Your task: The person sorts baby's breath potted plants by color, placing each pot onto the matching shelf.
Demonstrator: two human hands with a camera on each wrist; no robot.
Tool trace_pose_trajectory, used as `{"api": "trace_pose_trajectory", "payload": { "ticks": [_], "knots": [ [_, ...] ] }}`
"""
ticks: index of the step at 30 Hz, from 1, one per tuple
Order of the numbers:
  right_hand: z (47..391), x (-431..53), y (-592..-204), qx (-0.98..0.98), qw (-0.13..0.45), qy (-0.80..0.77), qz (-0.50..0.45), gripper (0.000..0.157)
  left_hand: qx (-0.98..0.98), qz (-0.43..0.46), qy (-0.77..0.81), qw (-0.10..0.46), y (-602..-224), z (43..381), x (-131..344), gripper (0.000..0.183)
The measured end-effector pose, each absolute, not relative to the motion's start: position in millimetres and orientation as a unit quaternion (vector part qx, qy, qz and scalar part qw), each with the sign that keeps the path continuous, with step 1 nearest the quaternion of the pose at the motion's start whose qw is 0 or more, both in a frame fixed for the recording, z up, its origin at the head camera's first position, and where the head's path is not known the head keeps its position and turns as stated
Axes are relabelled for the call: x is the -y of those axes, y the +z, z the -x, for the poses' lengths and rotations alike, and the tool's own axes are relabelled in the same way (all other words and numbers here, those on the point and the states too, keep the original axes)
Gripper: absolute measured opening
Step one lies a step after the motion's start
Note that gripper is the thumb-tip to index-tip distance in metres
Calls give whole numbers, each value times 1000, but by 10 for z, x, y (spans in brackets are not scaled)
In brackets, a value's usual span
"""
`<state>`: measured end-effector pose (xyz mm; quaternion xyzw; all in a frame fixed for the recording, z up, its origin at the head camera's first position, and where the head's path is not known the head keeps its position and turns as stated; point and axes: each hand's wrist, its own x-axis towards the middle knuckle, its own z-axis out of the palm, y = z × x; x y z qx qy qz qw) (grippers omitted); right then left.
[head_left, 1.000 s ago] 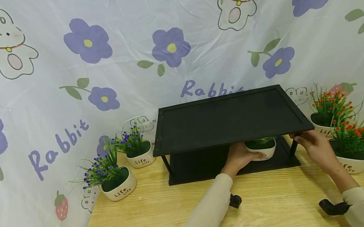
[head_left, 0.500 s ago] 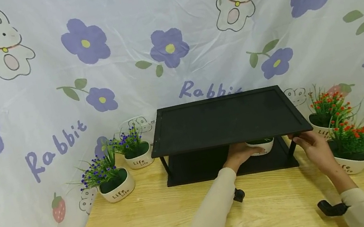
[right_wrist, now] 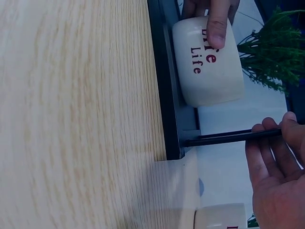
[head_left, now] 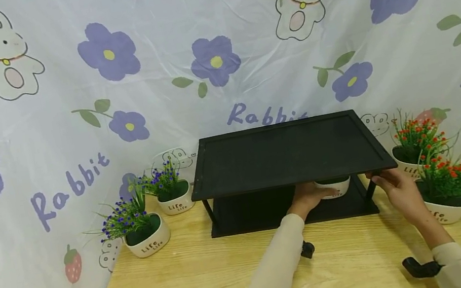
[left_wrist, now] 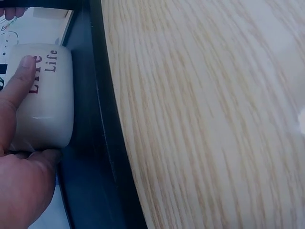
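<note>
My left hand grips a white flowerpot lettered "Life" under the top board of a black two-tier shelf. Its thumb lies across the lettering in the left wrist view. Green leaves rise from this pot in the right wrist view; from the head view the top board hides most of them. The pot is at the lower board, but whether its full weight rests there I cannot tell. My right hand holds the shelf's right front post between thumb and fingers, near the top board.
Two white pots with blue flowers, one nearer and one farther, stand left of the shelf. Red-flowered pots, one nearer and one behind, stand close beside my right hand. A patterned cloth hangs behind the wooden table.
The left hand and its pot have shifted slightly right and a little deeper into the shelf. My right hand stays at the post.
</note>
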<state>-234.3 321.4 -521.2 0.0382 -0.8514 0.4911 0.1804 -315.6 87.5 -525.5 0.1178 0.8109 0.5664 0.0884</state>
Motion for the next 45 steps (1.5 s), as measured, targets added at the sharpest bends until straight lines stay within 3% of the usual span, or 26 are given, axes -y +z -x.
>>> {"api": "trace_pose_trajectory", "payload": {
  "ticks": [16, 28, 34, 37, 42, 45],
  "knots": [
    [2343, -3212, -5211, 859, 178, 480, -23, 38, -808, -143, 567, 62, -5228, 3110, -860, 99],
    [2335, -3196, -5183, 861, 173, 477, -17, 42, -801, -129, 566, 144, -5277, 3154, -718, 94],
    [2309, -3214, -5180, 860, 173, 479, -19, 35, -811, -118, 558, 130, -5282, 3162, -570, 90],
    [2310, -3218, -5174, 859, 180, 478, -23, 34, -819, -128, 550, 101, -5271, 3190, -504, 77],
    [2319, -3211, -5179, 853, 189, 485, -32, 31, -814, -142, 559, 66, -5245, 3218, -341, 38],
    [2332, -3202, -5197, 849, 188, 492, -38, 29, -814, -141, 560, 59, -5229, 3219, -196, 29]
  ]
}}
